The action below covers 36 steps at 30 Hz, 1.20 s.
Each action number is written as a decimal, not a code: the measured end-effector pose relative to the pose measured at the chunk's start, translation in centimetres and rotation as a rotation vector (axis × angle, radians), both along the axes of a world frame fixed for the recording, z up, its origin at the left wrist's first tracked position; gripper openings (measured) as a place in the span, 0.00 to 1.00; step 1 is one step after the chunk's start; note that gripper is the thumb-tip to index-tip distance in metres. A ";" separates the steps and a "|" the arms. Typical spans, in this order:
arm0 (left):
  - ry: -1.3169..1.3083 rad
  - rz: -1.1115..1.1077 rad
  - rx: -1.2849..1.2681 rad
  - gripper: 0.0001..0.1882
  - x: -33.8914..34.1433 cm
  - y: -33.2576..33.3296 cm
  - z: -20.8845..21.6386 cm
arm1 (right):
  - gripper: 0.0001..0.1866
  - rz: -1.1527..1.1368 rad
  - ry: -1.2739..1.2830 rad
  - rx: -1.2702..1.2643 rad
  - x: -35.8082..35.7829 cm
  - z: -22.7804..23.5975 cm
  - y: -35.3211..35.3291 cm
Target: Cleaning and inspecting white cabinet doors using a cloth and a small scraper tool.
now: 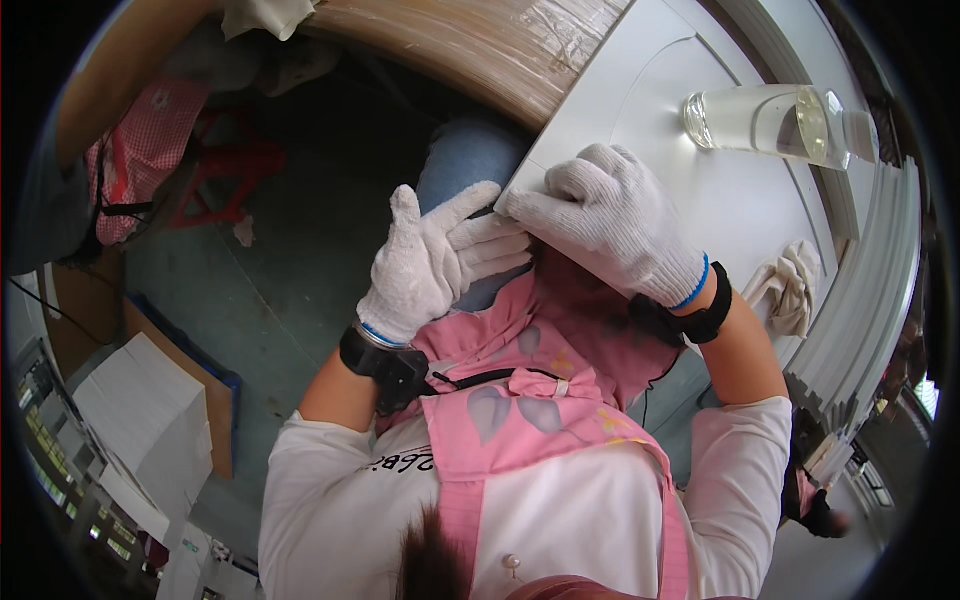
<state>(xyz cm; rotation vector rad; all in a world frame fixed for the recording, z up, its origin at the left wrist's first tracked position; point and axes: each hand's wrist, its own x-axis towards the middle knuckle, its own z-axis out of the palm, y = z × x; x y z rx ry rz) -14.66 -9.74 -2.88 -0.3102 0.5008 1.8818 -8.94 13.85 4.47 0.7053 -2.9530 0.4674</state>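
Note:
Both my hands wear white knit gloves and meet at the near left corner of a white panel (640,130) with a curved groove. My left hand (430,260) is open just off the corner, thumb and fingers spread, its fingertips close to the right thumb. My right hand (610,220) lies over the panel's corner with its fingers curled in and its thumb pointing left along the edge. Whatever is between those fingers, if anything, is hidden. Below the hands is my pink apron (540,420).
A clear container of pale liquid (760,120) and a crumpled cloth (790,285) sit on the right. White panels (870,300) are stacked beyond. Behind is a film-wrapped stack (480,45). Another person's arm (130,80), a red stool (230,165) and stacked white boards (150,400) are left.

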 end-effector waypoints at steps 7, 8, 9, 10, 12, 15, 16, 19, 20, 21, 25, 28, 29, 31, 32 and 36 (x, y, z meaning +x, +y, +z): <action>0.053 -0.004 -0.131 0.51 -0.2 0.6 0.9 | 0.17 0.121 -0.090 0.027 3.2 0.9 2.0; 0.055 -0.016 -0.132 0.51 -0.1 0.7 0.9 | 0.18 0.140 -0.116 0.030 3.7 1.1 2.1; 0.052 -0.003 -0.110 0.51 -0.1 0.8 0.9 | 0.18 0.128 -0.114 0.028 3.5 1.1 1.9; 0.050 0.010 -0.087 0.51 0.0 0.8 0.9 | 0.17 0.073 -0.064 0.008 2.6 1.1 1.6; 0.015 0.004 0.017 0.51 -0.2 0.0 -0.3 | 0.17 -0.010 -0.017 -0.004 1.6 0.5 0.9; 0.040 0.001 0.033 0.51 0.0 0.3 0.1 | 0.17 0.055 0.031 -0.048 2.8 -0.3 1.1; 0.107 0.000 -0.055 0.51 0.2 0.6 0.4 | 0.17 0.035 0.026 -0.039 4.5 0.3 1.5; 0.119 0.017 -0.049 0.49 0.0 -0.1 0.4 | 0.18 0.084 -0.211 0.085 9.9 2.5 2.6; 0.139 0.026 -0.074 0.50 0.0 -0.2 0.6 | 0.18 0.096 -0.271 0.105 11.8 2.9 3.0; 0.267 0.019 -0.066 0.45 0.1 -0.3 0.6 | 0.18 -0.042 -0.303 0.110 14.1 3.1 2.9; 1.083 0.048 -0.386 0.36 2.1 1.5 3.2 | 0.17 -0.807 -0.161 -0.224 22.5 2.8 1.5; 2.666 -0.140 -0.740 0.38 3.0 4.7 4.4 | 0.09 -1.429 0.022 -0.642 27.9 1.5 -1.2; 2.679 -0.282 -0.657 0.40 4.0 5.3 3.7 | 0.08 -1.442 0.055 -0.690 28.1 1.6 -1.9; 2.744 -0.389 -0.319 0.39 6.6 6.3 3.3 | 0.08 -1.404 0.140 -0.731 28.5 0.2 -2.3; 2.709 -0.460 -0.054 0.36 7.7 6.9 4.3 | 0.07 -1.431 0.126 -0.870 27.9 0.4 -2.6; 2.523 -0.568 0.429 0.20 10.1 9.4 7.6 | 0.11 -1.338 0.060 -0.882 27.6 2.1 -2.2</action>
